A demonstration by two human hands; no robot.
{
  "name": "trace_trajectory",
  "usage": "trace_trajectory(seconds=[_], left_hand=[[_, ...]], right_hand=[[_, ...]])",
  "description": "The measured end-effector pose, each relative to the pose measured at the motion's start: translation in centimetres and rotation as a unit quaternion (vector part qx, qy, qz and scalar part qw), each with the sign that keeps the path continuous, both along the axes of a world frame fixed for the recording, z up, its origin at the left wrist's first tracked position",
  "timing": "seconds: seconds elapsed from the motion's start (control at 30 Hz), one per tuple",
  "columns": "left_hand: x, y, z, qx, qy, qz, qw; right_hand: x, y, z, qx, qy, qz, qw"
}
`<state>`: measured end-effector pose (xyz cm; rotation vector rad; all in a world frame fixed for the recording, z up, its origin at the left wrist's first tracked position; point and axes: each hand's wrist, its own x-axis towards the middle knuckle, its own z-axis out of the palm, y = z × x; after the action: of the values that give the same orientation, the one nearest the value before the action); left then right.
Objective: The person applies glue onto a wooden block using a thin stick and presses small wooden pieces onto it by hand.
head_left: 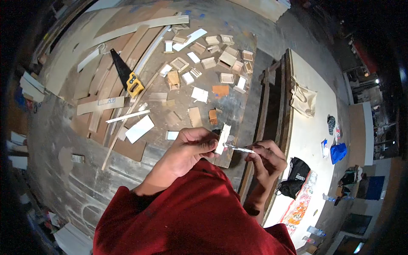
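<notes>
In front of my chest, my left hand (190,148) pinches a small pale wooden piece (222,139) between thumb and fingers. My right hand (268,160) has its fingers closed around a slender whitish stick-like tool (243,149). The tool points left, and its tip is at the right side of the wooden piece; whether it is a brush or a pen is too small to tell. Beyond my hands, a small brown block (213,116) and a flat tan wooden piece (194,117) lie on the worktable (170,140).
Several small wooden frames and boxes (227,60) are scattered across the far worktable. To the left, a yellow-handled handsaw (134,86) rests on long planks (111,85). On the right, a pale board (316,127) holds a cloth bag (304,101) and a black pouch (295,178).
</notes>
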<state>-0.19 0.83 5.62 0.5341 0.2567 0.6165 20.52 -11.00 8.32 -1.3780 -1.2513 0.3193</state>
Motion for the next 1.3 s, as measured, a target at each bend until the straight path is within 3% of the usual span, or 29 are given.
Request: trace_trajectory(seconds=[0.07, 0.2, 0.47, 0.83, 1.07, 1.3], left_hand=[[-1.3, 0.3, 0.3, -0.001, -0.002, 0.016, 1.000], [-3.4, 0.6, 0.8, -0.017, 0.039, 0.046, 0.998], [-7.6, 2.3, 0.8, 0.010, 0.094, 0.076, 0.993], [-10.9, 2.9, 0.8, 0.012, 0.113, 0.122, 0.986], [-11.6, 3.0, 0.3, -0.012, 0.051, 0.145, 0.988], [-11.9, 3.1, -0.2, -0.044, 0.022, 0.125, 0.991]], right_hand=[[-0.8, 0.5, 0.1, -0.007, -0.012, 0.014, 1.000], [-3.5, 2.6, 0.3, 0.009, 0.076, 0.011, 0.997], [-6.5, 4.9, -0.3, -0.007, -0.023, 0.080, 0.997], [-9.3, 7.5, -0.6, 0.017, 0.018, 0.083, 0.996], [-10.0, 7.5, -0.9, -0.005, -0.029, 0.102, 0.994], [-10.3, 7.2, -0.6, -0.023, 0.003, 0.121, 0.992]])
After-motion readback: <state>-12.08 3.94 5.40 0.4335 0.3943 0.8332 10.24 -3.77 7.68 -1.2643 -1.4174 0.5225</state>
